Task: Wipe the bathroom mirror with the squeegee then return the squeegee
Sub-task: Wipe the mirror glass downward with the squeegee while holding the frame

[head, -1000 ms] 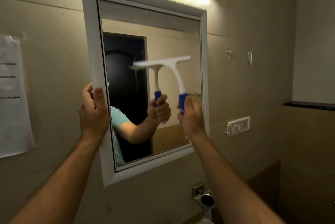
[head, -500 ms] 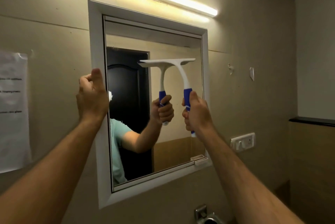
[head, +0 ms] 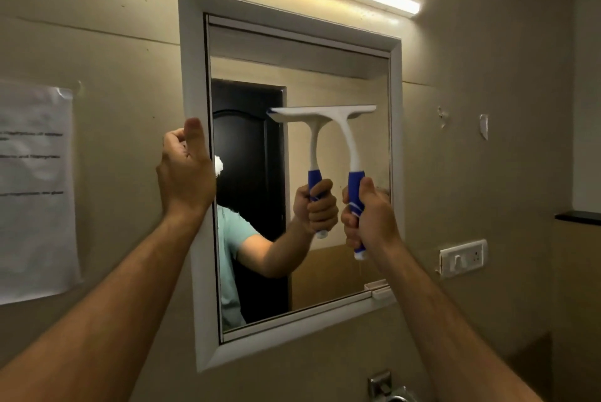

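White plastic squeegee with blue grip [head: 338, 128]: blade flat on the glass of the white-framed wall mirror [head: 292, 53], mid-height, toward its right side. Right hand [head: 369, 216] fisted round the grip. Left hand [head: 185, 171] clasps the mirror's left frame edge. Wiping under way; upper glass apparently unswept, return of squeegee pending.

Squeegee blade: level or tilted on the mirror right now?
Roughly level. The squeegee blade runs nearly horizontal across the mirror, handle pointing down, gripped by the right hand.
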Demonstrator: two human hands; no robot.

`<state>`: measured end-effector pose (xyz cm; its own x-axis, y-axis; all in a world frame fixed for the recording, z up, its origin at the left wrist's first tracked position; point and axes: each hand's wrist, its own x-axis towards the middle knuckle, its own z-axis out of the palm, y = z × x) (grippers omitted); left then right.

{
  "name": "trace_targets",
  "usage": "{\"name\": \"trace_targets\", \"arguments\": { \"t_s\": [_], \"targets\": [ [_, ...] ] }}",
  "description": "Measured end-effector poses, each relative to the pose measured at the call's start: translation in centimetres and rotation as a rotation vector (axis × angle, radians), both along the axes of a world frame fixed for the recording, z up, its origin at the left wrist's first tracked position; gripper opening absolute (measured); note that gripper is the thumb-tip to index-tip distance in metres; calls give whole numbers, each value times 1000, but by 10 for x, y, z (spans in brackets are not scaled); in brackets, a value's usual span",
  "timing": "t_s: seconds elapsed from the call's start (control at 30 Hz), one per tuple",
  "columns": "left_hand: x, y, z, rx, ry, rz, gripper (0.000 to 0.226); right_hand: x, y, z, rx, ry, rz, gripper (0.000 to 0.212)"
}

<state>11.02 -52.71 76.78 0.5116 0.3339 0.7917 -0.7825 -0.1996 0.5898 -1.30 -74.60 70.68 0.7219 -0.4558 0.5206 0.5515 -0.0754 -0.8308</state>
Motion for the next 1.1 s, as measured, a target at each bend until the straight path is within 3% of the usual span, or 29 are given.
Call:
{"name": "trace_targets", "arguments": {
  "t_s": [0.17,0.33,0.6,0.73,0.9,1.1],
  "targets": [
    [0,1,0,-17,5,-22,50,-4,-4,31,-59,-100,-67,51],
    [-2,1,-1,-14,8,-8,49,-9,0,74,-7,-115,10,49],
    [-3,0,-1,-32,-16,4,53,-13,-3,16,7,-3,-54,51],
    [-6,0,-1,-28,-18,-1,48,-19,-5,47,-64,-36,-134,50],
    [-6,1,-1,-20,-26,-5,51,-13,-5,69,-24,-38,-86,49],
    [-5,0,-2,-20,-45,-9,55,-7,-9,2,15,4,-90,52]
  ]
}}
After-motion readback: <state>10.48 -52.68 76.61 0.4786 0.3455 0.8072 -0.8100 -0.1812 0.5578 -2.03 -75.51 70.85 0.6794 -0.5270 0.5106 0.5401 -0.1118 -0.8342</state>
